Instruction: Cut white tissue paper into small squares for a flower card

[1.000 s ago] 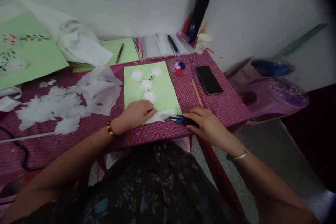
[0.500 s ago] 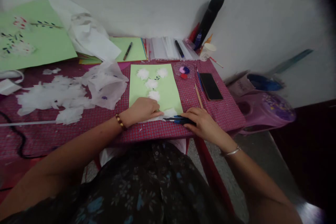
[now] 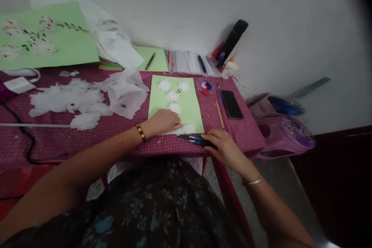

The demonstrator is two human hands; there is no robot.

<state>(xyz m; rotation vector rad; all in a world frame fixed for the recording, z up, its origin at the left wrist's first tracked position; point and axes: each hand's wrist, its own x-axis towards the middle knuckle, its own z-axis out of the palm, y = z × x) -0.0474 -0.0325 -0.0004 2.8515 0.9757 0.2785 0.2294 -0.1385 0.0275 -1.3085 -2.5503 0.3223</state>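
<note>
A light green sheet [image 3: 190, 102] lies before me, with several white tissue tufts [image 3: 173, 95] and small dark leaf marks on its upper part. Over its lower left edge, my left hand [image 3: 163, 121] is closed, fingertips pinching the end of a white tissue strip [image 3: 188, 128]. My right hand [image 3: 222, 144] is at the table's front edge, closed around dark scissors with blue parts [image 3: 193, 139]. The blades point left, just below the sheet; the handles are partly under my fingers.
Loose white tissue [image 3: 69, 99] and a crumpled plastic bag [image 3: 126, 93] lie left. To the right are a paint palette [image 3: 206, 86], a pencil [image 3: 219, 114] and a phone [image 3: 232, 104]. A decorated green sheet [image 3: 72, 50] stands back left. A pink stool [image 3: 286, 135] stands beside the table.
The camera view has shifted slightly. The scissors have tilted a little and their blades show more apart from the sheet's lower edge. My left hand stays at the tissue strip.
</note>
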